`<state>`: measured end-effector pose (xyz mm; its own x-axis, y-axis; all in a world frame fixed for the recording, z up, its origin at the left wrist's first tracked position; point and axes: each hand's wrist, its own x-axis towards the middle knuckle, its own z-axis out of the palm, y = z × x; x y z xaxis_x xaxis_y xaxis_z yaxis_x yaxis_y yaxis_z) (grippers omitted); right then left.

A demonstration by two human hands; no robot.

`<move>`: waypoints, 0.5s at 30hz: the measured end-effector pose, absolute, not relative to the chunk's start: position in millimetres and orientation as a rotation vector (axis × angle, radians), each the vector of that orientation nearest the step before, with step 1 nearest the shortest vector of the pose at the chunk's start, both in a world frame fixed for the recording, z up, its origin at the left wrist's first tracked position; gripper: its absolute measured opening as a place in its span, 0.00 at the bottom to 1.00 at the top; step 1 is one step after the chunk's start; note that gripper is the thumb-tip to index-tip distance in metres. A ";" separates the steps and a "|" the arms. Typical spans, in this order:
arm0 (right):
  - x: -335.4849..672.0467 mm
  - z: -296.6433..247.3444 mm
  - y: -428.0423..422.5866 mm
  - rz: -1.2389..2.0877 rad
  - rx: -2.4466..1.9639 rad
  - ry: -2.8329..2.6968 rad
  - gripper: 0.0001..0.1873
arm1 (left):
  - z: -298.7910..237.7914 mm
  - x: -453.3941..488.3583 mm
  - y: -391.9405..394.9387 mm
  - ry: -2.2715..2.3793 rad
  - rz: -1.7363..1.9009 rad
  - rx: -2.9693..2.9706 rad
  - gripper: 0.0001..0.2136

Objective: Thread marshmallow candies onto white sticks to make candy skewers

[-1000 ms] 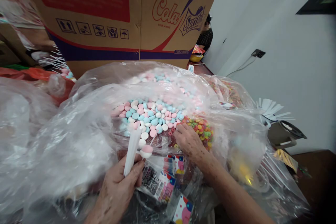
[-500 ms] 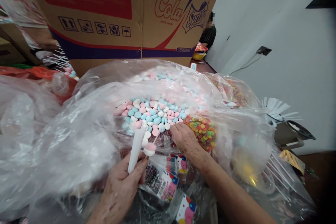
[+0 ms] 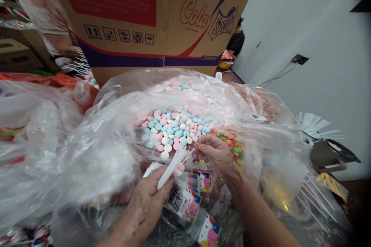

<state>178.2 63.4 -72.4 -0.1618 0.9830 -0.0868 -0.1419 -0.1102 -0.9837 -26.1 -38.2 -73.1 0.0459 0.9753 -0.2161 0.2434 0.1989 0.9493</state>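
My left hand point(image 3: 152, 191) is closed around a bundle of thin white sticks point(image 3: 173, 166) that slants up and right. Close by its fingers, a pink and white candy point(image 3: 180, 168) shows beside the sticks. My right hand point(image 3: 217, 152) pinches a small reddish ring candy point(image 3: 198, 145) between thumb and fingertips, just right of the stick ends. Behind the hands lies a pile of pastel pink, blue and white candies point(image 3: 171, 127) in an open clear plastic bag. Colourful ring candies point(image 3: 235, 146) spread beside my right wrist, which partly hides them.
A large cardboard box point(image 3: 124, 7) stands behind the bag. Printed packets point(image 3: 185, 200) lie below the hands. On the right are a grey container point(image 3: 327, 152), white strips and a wall. One person stands at the far left, another behind the box.
My right hand has lifted from the candies and now pinches a small reddish ring. My left hand has moved right, tilting the sticks toward it. The whole view has shifted slightly.
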 end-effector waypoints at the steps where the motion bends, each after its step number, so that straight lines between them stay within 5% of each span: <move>1: 176.4 -70.3 60.9 1.504 -1.066 -1.108 0.13 | -71.5 -25.6 -38.0 1.419 0.873 1.259 0.13; 15: 179.4 -68.2 51.0 1.528 -0.908 -1.386 0.06 | -72.7 -26.7 -40.3 1.411 0.861 1.249 0.13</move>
<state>179.4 51.0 -68.2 -0.3668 0.9298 0.0310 -0.1212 -0.0147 -0.9925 -26.7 -40.3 -72.7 0.0578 0.9724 -0.2263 0.2436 0.2061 0.9477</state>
